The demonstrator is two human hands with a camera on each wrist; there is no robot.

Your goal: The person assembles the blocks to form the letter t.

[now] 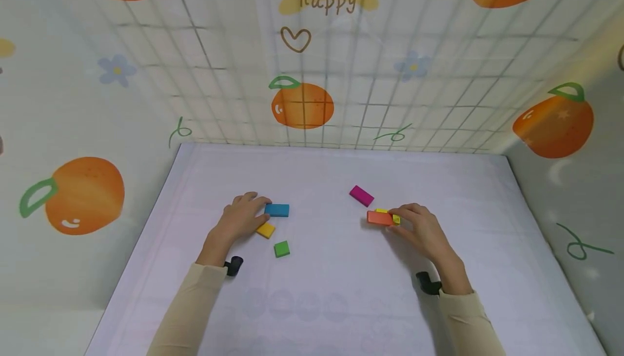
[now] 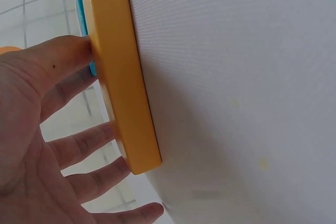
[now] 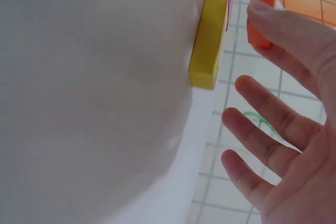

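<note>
My left hand (image 1: 240, 218) is low over the table, thumb and index finger pinching the left end of a blue block (image 1: 278, 211). Just below its thumb lies an orange-yellow block (image 1: 265, 230), which covers much of the blue one in the left wrist view. A small green block (image 1: 281, 249) is nearer the front. On the other side, my right hand (image 1: 421, 228) holds an orange-red block (image 1: 379, 218) between thumb and index finger. That block is raised over a yellow block (image 3: 209, 43) on the table. The hand's other fingers (image 3: 262, 140) are spread, touching nothing.
A magenta block (image 1: 362, 196) lies behind the yellow one. The white tabletop (image 1: 322, 280) meets a cloth wall (image 1: 234, 101) printed with oranges at the back, with more printed cloth at both sides. Each wrist wears a small black camera mount (image 1: 429, 283).
</note>
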